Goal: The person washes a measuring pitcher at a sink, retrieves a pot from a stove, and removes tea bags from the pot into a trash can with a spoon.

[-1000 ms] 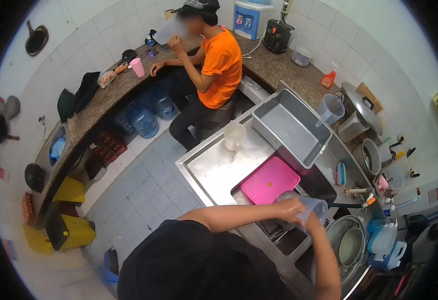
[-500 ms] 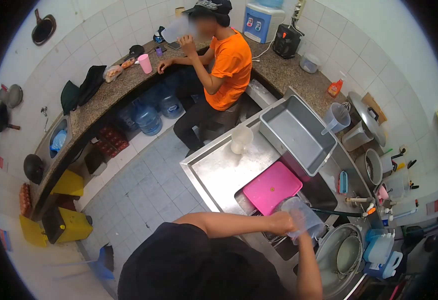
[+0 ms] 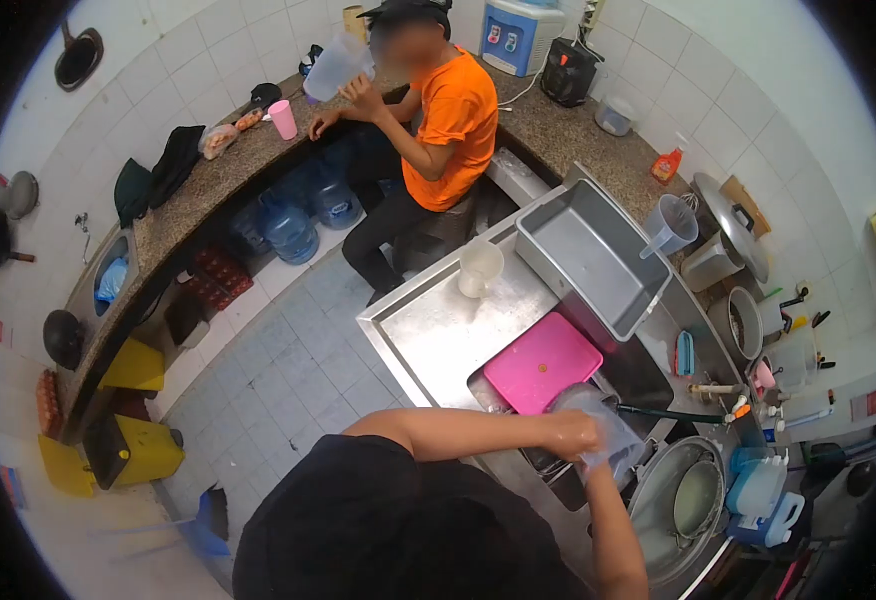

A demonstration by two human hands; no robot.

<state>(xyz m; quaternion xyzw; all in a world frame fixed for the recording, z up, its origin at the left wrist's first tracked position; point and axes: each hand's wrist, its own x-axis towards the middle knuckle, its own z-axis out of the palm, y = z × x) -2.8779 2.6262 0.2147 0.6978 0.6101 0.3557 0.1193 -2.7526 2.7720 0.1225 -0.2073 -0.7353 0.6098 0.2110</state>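
Note:
My left hand [image 3: 570,435] is closed on the rim end of a clear plastic jug [image 3: 613,432], tilted over the sink. My right hand [image 3: 596,468] is at the same end of the jug, its fingers hidden by the plastic; whether it is inside or behind the wall I cannot tell. Just beyond the jug, a pink tray [image 3: 543,362] rests across the sink basin. A dark green hose [image 3: 673,412] runs from the tap toward the jug. Beside my right forearm sits a large metal basin [image 3: 648,555] with a round strainer [image 3: 696,500] in it.
A grey rectangular tub [image 3: 588,262] and a translucent pitcher [image 3: 480,270] stand on the steel counter [image 3: 428,325]. Blue detergent bottles [image 3: 763,505] stand at right. Across the counter sits a person in an orange shirt [image 3: 463,115], holding a translucent jug [image 3: 340,68].
My hands and the jug have shifted slightly, and the jug's angle has changed. The seated person's jug has moved left, away from the face. The whole view has shifted a little.

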